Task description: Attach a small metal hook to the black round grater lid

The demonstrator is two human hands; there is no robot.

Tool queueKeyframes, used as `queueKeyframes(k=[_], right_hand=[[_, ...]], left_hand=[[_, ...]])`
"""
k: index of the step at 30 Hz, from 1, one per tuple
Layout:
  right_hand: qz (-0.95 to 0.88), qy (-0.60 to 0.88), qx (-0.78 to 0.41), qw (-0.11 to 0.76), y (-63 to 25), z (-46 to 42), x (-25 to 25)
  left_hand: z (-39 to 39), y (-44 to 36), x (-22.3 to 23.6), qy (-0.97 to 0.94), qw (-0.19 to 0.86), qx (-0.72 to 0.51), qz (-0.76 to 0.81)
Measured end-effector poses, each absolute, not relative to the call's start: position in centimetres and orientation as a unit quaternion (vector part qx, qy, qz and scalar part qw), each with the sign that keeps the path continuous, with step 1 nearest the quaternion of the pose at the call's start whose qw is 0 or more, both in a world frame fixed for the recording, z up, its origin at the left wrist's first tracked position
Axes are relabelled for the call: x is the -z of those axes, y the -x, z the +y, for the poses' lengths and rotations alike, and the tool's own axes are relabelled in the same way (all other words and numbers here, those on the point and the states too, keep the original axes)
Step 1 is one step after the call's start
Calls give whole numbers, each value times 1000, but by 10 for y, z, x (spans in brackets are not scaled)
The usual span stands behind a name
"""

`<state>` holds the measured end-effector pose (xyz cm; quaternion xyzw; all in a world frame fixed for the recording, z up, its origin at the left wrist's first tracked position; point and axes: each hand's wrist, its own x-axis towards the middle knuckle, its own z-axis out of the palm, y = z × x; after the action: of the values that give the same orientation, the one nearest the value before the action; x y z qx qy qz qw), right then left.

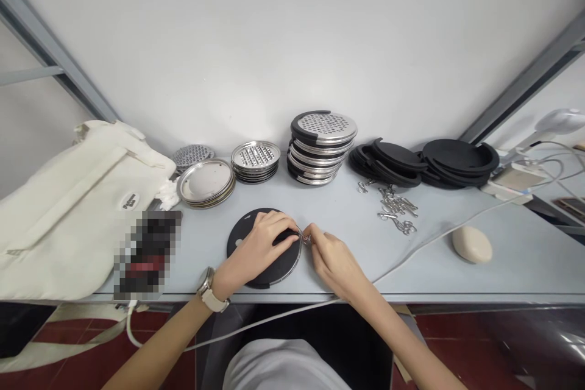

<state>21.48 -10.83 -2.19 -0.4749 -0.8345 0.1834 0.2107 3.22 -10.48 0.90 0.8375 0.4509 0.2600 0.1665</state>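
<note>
In front of me a round black disc (245, 237) with a metal rim lies on the table. My left hand (262, 241) rests over it, its fingers curled at the right edge and gripping it there. My right hand (331, 256) is closed in a pinch just right of that edge, on a small metal clasp (306, 237) that touches the rim. Fingers partly cover the clasp. More small metal clasps (397, 207) lie in a loose pile further right. Behind them are stacked black covers (397, 158) with raised edges.
Perforated metal discs in black covers (322, 146) form a tall stack at the back. Grater discs (256, 155) and plain metal plates (205, 180) stand left of it. A cream bag (82, 207) and a phone (148, 256) lie left. A white cable (411, 253) crosses near a beige rounded object (472, 244).
</note>
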Motion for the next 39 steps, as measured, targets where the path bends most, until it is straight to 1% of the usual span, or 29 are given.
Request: queueKeyframes(k=[10, 19, 39], right_hand=[[-845, 453, -178, 222, -213, -109, 20], [-864, 450, -128, 186, -213, -105, 27], [-867, 450, -110, 187, -213, -105, 29]], left_hand=[[-104, -32, -7, -834, 172, -260, 456], [-109, -31, -9, -823, 170, -260, 476], [-107, -32, -11, -841, 179, -268, 435]])
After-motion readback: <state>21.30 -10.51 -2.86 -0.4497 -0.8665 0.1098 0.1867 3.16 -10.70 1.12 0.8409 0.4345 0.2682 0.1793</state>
